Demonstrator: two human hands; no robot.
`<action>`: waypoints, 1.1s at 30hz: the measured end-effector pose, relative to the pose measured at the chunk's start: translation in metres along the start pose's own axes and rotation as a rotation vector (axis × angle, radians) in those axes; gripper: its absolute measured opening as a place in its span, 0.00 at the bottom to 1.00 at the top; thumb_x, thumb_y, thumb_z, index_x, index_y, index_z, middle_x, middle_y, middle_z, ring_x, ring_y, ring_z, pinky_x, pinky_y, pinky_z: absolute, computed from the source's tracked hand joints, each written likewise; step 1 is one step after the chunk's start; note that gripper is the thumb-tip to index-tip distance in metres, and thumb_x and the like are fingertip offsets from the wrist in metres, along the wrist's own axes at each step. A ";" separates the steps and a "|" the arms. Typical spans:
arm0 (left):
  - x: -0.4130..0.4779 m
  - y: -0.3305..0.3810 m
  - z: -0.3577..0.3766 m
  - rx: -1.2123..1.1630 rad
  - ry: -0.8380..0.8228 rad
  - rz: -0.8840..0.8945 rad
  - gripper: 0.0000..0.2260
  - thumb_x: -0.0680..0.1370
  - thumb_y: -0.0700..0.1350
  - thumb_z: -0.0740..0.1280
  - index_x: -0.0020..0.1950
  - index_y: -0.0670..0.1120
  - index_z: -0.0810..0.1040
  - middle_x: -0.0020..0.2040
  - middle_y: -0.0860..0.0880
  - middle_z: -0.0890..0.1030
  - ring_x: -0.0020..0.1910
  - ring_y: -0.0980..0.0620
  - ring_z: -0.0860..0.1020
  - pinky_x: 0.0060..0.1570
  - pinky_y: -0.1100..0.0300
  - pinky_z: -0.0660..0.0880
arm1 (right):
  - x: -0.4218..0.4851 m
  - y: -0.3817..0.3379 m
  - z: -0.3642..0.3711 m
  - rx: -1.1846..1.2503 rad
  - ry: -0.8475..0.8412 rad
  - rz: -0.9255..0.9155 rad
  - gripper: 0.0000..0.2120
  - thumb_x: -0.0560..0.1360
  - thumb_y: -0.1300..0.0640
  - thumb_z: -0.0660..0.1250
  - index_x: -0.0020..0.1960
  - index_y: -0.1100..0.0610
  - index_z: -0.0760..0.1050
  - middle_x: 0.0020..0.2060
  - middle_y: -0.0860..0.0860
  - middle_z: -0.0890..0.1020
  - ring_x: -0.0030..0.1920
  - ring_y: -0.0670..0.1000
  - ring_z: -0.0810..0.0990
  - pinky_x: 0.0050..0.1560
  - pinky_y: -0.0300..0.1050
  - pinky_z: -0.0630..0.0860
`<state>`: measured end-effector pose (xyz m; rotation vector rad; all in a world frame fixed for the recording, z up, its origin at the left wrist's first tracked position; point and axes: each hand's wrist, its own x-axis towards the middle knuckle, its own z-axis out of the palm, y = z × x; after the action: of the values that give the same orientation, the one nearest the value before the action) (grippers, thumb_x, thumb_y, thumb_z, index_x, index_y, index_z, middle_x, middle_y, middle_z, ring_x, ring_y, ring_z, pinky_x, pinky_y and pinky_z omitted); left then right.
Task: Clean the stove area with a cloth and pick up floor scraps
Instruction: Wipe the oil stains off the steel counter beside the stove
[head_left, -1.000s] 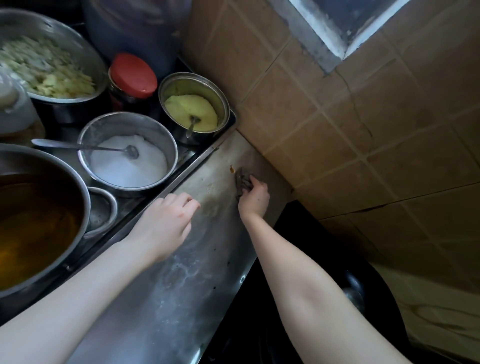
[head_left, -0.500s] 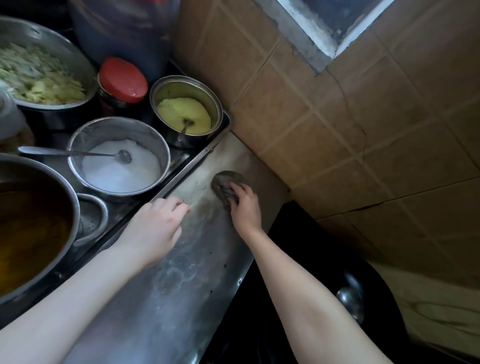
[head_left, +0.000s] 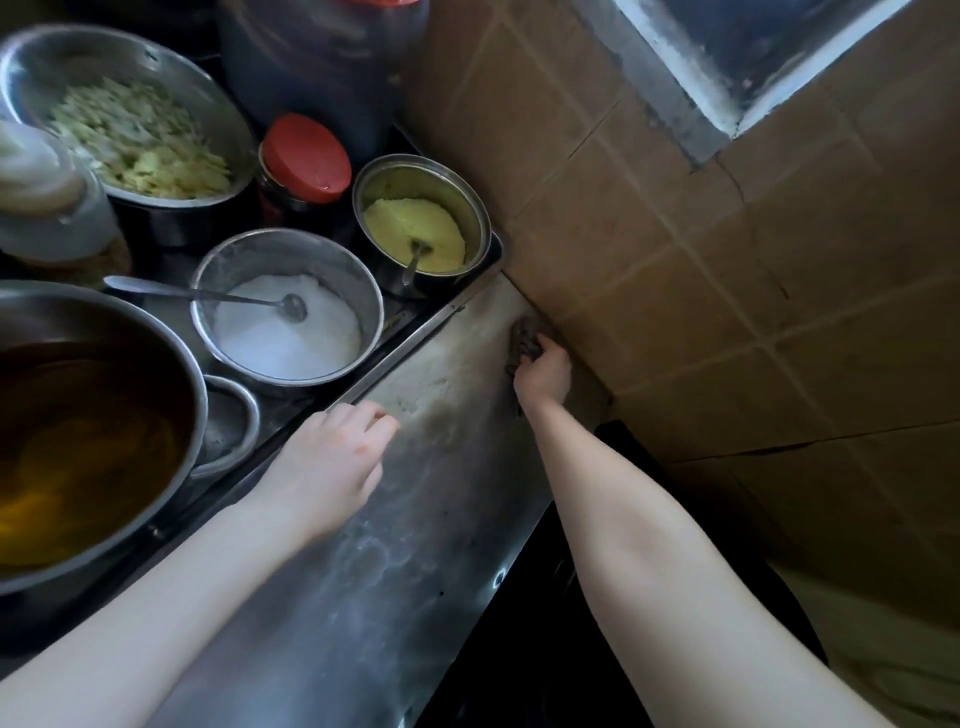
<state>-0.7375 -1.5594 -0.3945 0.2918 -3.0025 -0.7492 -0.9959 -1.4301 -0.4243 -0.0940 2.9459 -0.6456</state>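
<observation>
A small dark grey cloth (head_left: 522, 338) lies bunched on the steel counter strip (head_left: 363, 571), close against the tiled wall. My right hand (head_left: 543, 376) grips the cloth from behind and presses it onto the metal. My left hand (head_left: 332, 467) rests on the left edge of the same strip, fingers loosely curled and holding nothing. The strip shows smears and dark stains between the two hands.
Left of the strip a tray holds a pot of white powder with a spoon (head_left: 285, 322), a pot of yellow paste (head_left: 421, 228), a red-lidded jar (head_left: 304, 158), a bowl of chopped vegetables (head_left: 130, 135) and a large pot of amber liquid (head_left: 78, 441). A black wok (head_left: 545, 649) sits lower right.
My right hand has slid the cloth from the middle of the strip to the right, up against the wall. My left hand stays where it was.
</observation>
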 end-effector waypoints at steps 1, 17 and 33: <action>-0.001 0.001 -0.001 0.007 -0.003 0.002 0.14 0.64 0.36 0.75 0.49 0.42 0.81 0.46 0.44 0.82 0.41 0.41 0.81 0.38 0.53 0.78 | -0.003 -0.003 0.004 -0.029 -0.023 -0.054 0.21 0.76 0.65 0.61 0.69 0.57 0.70 0.64 0.56 0.75 0.63 0.57 0.74 0.64 0.46 0.70; -0.006 0.005 0.009 -0.001 0.030 0.038 0.15 0.63 0.38 0.76 0.48 0.44 0.80 0.46 0.46 0.81 0.41 0.43 0.80 0.37 0.53 0.77 | -0.059 0.055 -0.006 -0.070 -0.096 -0.301 0.19 0.77 0.62 0.62 0.67 0.55 0.72 0.68 0.55 0.72 0.67 0.55 0.70 0.67 0.46 0.66; -0.054 -0.005 0.008 0.009 0.017 -0.046 0.14 0.65 0.36 0.75 0.50 0.43 0.81 0.48 0.45 0.81 0.43 0.42 0.80 0.40 0.51 0.77 | -0.059 0.001 0.008 -0.033 -0.123 -0.219 0.20 0.76 0.63 0.60 0.67 0.53 0.73 0.65 0.53 0.76 0.63 0.56 0.74 0.66 0.45 0.68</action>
<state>-0.6847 -1.5500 -0.4029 0.3664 -2.9931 -0.7335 -0.9365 -1.4271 -0.4252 -0.4483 2.8507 -0.5934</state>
